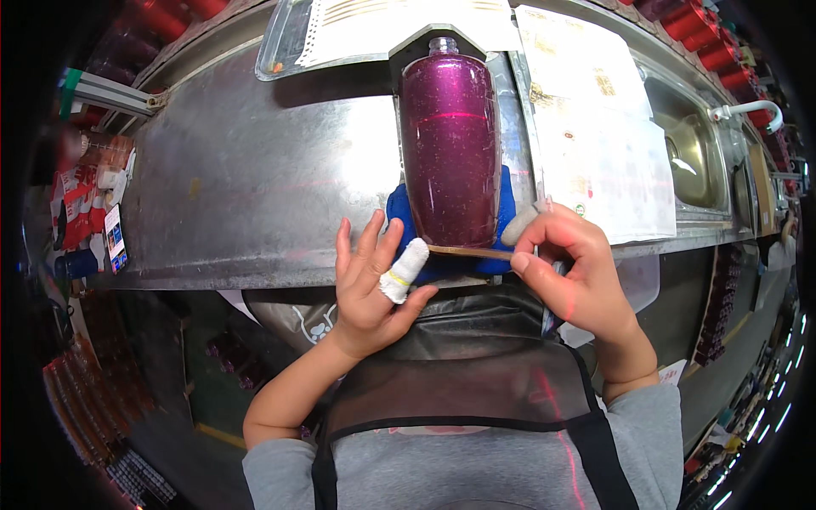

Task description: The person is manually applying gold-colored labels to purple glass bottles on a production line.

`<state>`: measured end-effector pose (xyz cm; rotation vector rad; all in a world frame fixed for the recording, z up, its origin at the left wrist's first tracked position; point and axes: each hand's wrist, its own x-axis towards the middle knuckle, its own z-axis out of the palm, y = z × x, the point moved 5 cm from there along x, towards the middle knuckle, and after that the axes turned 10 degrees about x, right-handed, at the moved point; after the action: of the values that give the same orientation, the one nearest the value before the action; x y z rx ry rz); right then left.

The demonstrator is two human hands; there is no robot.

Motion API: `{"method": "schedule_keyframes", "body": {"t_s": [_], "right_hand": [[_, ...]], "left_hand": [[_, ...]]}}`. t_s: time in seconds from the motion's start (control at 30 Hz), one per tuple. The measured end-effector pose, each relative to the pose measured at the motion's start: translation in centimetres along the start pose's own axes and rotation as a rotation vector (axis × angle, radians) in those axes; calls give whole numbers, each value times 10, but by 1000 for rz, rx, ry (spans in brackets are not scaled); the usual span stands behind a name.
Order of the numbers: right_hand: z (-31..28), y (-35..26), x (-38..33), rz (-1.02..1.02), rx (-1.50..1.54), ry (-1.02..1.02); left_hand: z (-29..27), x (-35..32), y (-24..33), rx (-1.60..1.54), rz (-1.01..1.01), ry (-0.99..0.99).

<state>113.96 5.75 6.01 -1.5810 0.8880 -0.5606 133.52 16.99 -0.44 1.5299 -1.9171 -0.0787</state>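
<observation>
A glossy purple glass bottle (450, 144) lies in front of me, its clear neck pointing away. It rests in a dark holder (410, 53) with blue padding (507, 200) beneath. My right hand (578, 268) pinches one end of a thin brownish strip (472, 252), which runs along the bottle's base. My left hand (371, 285) is open, fingers spread, at the base's left corner. A white cloth cover (406, 270) wraps its index finger, whose tip is by the strip's other end. A pale rounded thing (516, 228), perhaps another finger cover, shows beside my right fingers.
A metal worktable (255, 187) spans the front. Beyond the bottle is a clear tray (274, 61) with white sheets. White paper (608, 161) covers the right side, next to a steel sink (693, 157) with a white tap (756, 110). A phone (116, 240) stands at the left edge.
</observation>
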Motion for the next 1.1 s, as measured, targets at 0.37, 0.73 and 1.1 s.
{"method": "schedule_keyframes", "body": {"t_s": [0.37,0.73,1.1], "right_hand": [[-4,27,3,121,132,55],[0,39,9,110,142,52],[-2,20,7,75,53,6]], "left_hand": [[-6,25,17,123,78,-21],[7,61,39,257,187,47],[-4,32,11,-60,-51,99]]}}
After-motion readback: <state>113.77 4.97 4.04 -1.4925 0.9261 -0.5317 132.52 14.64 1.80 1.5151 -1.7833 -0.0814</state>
